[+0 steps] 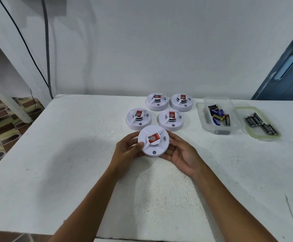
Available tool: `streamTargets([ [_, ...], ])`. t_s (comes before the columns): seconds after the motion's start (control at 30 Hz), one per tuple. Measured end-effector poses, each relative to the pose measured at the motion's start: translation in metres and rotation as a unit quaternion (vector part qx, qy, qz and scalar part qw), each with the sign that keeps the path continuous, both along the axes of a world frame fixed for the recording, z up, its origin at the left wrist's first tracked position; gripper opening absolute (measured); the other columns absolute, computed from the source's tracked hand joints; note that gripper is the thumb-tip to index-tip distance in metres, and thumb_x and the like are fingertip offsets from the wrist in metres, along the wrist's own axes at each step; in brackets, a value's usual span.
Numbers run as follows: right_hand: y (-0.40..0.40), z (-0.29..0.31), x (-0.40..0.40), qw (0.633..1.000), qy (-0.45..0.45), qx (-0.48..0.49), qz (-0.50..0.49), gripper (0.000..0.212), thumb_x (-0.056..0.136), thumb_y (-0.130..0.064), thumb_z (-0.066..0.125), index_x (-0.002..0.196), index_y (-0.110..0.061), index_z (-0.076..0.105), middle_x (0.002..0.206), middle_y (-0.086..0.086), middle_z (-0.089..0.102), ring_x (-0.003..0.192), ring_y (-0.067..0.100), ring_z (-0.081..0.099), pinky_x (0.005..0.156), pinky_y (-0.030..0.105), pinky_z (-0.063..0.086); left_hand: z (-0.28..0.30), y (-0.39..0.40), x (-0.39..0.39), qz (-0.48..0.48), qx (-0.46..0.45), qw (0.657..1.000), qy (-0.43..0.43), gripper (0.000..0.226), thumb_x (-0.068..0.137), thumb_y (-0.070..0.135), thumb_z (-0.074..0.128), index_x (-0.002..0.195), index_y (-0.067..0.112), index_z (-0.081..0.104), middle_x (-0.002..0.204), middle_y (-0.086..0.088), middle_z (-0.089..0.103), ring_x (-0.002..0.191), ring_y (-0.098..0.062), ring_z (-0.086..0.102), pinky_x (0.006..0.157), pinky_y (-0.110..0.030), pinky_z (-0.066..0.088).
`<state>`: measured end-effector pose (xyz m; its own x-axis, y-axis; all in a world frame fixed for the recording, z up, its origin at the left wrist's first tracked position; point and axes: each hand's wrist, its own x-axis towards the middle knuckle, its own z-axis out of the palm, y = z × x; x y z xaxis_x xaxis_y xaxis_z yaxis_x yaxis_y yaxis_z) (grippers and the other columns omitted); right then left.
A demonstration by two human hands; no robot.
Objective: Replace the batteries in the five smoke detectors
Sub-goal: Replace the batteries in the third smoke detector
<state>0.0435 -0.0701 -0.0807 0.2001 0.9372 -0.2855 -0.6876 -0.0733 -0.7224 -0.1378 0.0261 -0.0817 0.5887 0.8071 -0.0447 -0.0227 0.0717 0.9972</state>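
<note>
Head view | white speckled table (72, 154) | pale wall (142, 49) behind | tiled floor (2, 123) left

Even cool indoor light, soft shadows under the arms, wide-angle bending at edges, slightly soft focus

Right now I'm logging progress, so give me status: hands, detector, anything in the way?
Left hand and right hand both gripping the nearest smoke detector, face up, unopened. Four other detectors on table behind. Nothing in the way.
</note>
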Motion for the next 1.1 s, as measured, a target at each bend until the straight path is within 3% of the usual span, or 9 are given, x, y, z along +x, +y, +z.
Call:
streamTargets([
  [0.47, -0.0001, -0.0002, -0.0001, 1.000, -0.001, 0.001, 0.002, 0.039, 0.096, -0.008, 0.045, 0.135, -0.008, 0.053, 0.129, 0.022, 0.060, 0.118, 0.039, 0.058, 0.094, 0.052, 0.051, 0.0000, -0.0002, 0.0011, 0.003, 0.010, 1.000, 0.012, 0.051, 0.081, 0.033, 0.068, 0.128, 0.015, 0.059, 0.118, -0.007, 0.069, 0.106, -0.028, 0.067, 0.091, -0.054, 0.053],
  [0.77, -0.0016, 0.0001, -0.0018, 1.000, -0.009, 0.008, -0.004, 0.038, 0.097, -0.008, 0.045, 0.134, -0.007, 0.053, 0.128, 0.021, 0.061, 0.118, 0.040, 0.058, 0.096, 0.053, 0.050, 0.0004, 0.0002, 0.0004, -0.005, 0.010, 1.000, 0.008, 0.042, 0.087, 0.022, 0.063, 0.128, 0.013, 0.058, 0.116, -0.006, 0.070, 0.104, -0.027, 0.068, 0.090, -0.052, 0.054],
  [1.1, -0.0007, 0.0028, -0.0020, 1.000, 0.002, -0.001, 0.002, 0.038, 0.097, -0.009, 0.045, 0.134, -0.007, 0.052, 0.129, 0.021, 0.061, 0.117, 0.039, 0.059, 0.093, 0.050, 0.052, -0.0007, -0.0010, 0.0001, 0.007, -0.015, 1.000, -0.012, 0.049, 0.081, 0.030, 0.071, 0.125, 0.013, 0.061, 0.116, -0.013, 0.069, 0.107, -0.035, 0.066, 0.093, -0.058, 0.050],
])
